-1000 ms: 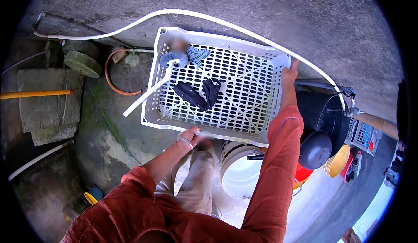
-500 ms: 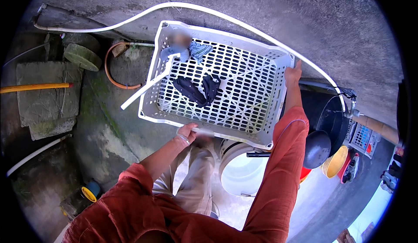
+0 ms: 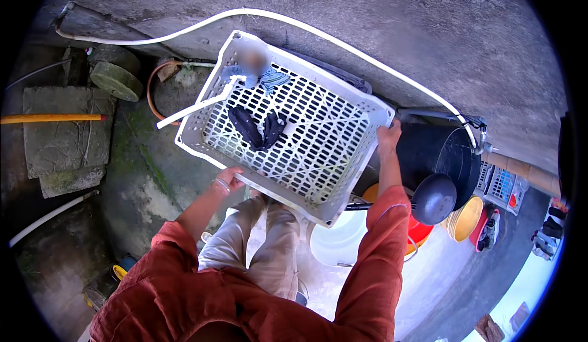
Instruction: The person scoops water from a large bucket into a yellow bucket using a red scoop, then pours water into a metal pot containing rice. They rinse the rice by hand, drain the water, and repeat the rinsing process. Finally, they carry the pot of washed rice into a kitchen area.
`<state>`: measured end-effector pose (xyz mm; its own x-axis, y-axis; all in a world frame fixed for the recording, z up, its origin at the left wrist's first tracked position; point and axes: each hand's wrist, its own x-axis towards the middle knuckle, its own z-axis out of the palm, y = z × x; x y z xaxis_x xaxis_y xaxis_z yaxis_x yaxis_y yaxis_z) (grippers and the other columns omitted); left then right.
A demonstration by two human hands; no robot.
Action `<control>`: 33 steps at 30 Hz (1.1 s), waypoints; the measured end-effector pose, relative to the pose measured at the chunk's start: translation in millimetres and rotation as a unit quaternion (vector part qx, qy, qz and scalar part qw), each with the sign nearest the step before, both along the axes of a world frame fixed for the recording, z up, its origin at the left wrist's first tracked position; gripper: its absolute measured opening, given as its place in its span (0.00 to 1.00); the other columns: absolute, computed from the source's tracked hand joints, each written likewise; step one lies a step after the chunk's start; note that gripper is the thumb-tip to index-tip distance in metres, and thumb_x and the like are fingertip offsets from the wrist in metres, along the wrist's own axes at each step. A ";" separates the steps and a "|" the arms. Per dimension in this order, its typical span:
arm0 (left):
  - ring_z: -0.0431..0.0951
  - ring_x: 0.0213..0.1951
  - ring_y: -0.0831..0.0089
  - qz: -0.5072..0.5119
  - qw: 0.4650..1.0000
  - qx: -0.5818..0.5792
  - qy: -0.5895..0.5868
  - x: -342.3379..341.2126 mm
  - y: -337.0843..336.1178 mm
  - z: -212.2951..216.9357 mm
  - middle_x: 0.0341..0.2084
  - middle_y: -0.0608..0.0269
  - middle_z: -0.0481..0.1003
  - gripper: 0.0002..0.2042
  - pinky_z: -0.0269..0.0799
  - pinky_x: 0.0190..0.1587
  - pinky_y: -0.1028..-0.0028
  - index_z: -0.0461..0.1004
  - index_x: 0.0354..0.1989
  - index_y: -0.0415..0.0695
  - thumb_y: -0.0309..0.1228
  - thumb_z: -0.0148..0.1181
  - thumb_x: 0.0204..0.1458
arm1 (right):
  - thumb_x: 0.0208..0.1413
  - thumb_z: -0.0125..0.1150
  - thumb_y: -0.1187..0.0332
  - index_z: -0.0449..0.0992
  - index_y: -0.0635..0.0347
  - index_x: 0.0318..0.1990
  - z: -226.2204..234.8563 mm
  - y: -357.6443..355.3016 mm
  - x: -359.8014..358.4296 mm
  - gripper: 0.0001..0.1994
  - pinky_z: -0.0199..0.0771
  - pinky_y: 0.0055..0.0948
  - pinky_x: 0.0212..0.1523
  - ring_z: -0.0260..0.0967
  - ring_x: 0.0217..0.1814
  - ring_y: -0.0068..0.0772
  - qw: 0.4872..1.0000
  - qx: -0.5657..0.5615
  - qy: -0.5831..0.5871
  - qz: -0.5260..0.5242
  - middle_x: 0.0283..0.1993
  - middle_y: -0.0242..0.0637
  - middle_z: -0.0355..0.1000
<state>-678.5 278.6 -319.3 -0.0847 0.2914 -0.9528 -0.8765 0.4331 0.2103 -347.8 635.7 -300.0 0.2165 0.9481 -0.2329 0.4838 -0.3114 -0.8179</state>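
Both hands carry a white slatted plastic crate (image 3: 340, 135), which sits at a slant in front of me. My left hand (image 3: 228, 179) is closed round its near rim, toward the left corner. At the right end, my right hand (image 3: 388, 137) grips the rim. Inside lie a dark, dotted cloth piece (image 3: 246, 127) and a blue striped cloth (image 3: 274, 80). In the crate's far left corner is a blue-grey item (image 3: 236, 72), partly blurred. A white pipe (image 3: 199, 105) pokes out from there over the left wall.
A white hose (image 3: 343, 39) runs along the concrete wall to a tap (image 3: 484, 146). To the right stand a black tub (image 3: 453, 152), a dark pan (image 3: 433, 199), yellow basins (image 3: 465, 218) and a white bucket (image 3: 339, 238). Stone slabs (image 3: 67, 137) lie at left.
The crate has shifted left and turned clockwise, its right end coming nearer to me. Both hands moved with it, still gripping. A grey flat edge now shows behind its far side.
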 end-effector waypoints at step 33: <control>0.70 0.20 0.69 -0.174 0.895 -0.194 0.362 -59.4 -19.4 -8.4 0.20 0.59 0.69 0.11 0.67 0.19 0.72 0.69 0.30 0.37 0.27 0.55 0.36 | 0.42 0.54 0.69 0.66 0.59 0.37 -20.6 -43.7 -114.2 0.13 0.63 0.40 0.44 0.62 0.46 0.47 0.907 -0.011 -0.235 0.348 0.40 0.44 0.66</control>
